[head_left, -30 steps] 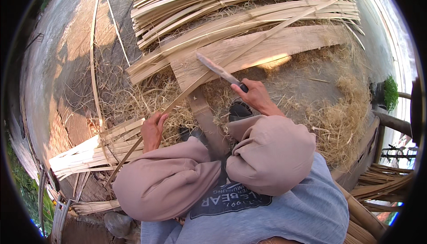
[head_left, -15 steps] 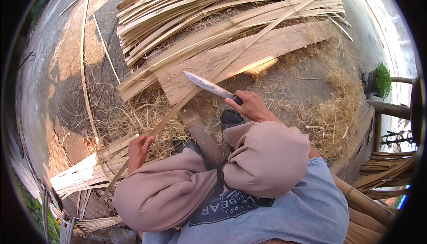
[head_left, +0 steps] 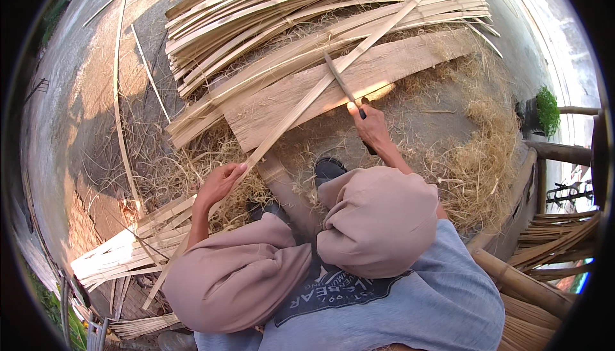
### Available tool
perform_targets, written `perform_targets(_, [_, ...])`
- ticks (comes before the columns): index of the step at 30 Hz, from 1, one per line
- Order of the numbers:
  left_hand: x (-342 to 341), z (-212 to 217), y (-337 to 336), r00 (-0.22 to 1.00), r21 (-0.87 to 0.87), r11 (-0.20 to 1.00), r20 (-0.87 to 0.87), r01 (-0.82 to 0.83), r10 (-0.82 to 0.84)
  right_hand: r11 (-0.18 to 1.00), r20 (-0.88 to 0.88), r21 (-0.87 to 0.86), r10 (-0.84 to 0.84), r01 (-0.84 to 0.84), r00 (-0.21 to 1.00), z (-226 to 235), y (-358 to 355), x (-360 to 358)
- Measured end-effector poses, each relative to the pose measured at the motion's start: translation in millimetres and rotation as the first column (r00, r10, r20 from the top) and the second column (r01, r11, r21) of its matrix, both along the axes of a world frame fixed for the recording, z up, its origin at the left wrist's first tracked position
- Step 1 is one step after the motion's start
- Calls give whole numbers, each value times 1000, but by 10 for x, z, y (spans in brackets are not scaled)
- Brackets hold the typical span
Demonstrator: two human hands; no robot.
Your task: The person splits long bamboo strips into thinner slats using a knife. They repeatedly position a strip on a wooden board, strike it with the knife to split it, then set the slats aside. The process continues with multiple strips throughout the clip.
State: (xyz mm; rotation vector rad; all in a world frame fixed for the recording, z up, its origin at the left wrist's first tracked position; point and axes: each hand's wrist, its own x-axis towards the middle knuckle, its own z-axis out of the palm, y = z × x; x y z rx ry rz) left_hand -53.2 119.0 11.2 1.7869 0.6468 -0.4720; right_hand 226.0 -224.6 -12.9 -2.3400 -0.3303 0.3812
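Note:
A long pale bamboo strip [head_left: 298, 109] slants from the far bundle down past my left knee. My left hand [head_left: 220, 183] is closed on this strip near its middle, fingers pinching its edge. In my right hand [head_left: 371, 128] is a knife [head_left: 340, 79], gripped by its dark handle. Its blade points forward and to the left, and meets or overlaps the strip; I cannot tell whether it cuts in. Beneath the strip lies a wide wooden board [head_left: 275, 111].
A large pile of bamboo strips [head_left: 256, 21] lies beyond the board. Curly shavings [head_left: 483, 159] cover the ground at right and around my feet. More strips [head_left: 138, 245] lie at left. Bamboo poles [head_left: 560, 154] stand at the right edge beside a green plant [head_left: 548, 113].
My right hand has moved forward and right with the knife, whose blade now points more steeply forward. My left hand has moved forward along the strip's line. The strip's far end has shifted left.

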Motion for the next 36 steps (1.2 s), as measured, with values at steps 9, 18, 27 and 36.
perform_targets(9, [-590, 24, 5, 963, 17, 973, -139, -230, 230, 986, 52, -117, -114, 119, 992, -23, -736, 554])
perform_targets(18, [-1483, 395, 404, 938, 58, 969, -240, -242, 248, 984, 56, -159, 88, -78, 995, 41, -350, 70])
perform_targets(27, [-31, -33, -45, 992, -396, 918, -125, -21, -31, 994, -81, -36, -105, 103, 991, -169, -217, 326])
perform_targets(36, [-225, 53, 1, 953, -56, 994, -293, -96, 76, 985, 14, -171, -35, 37, 999, 30, -849, 504])
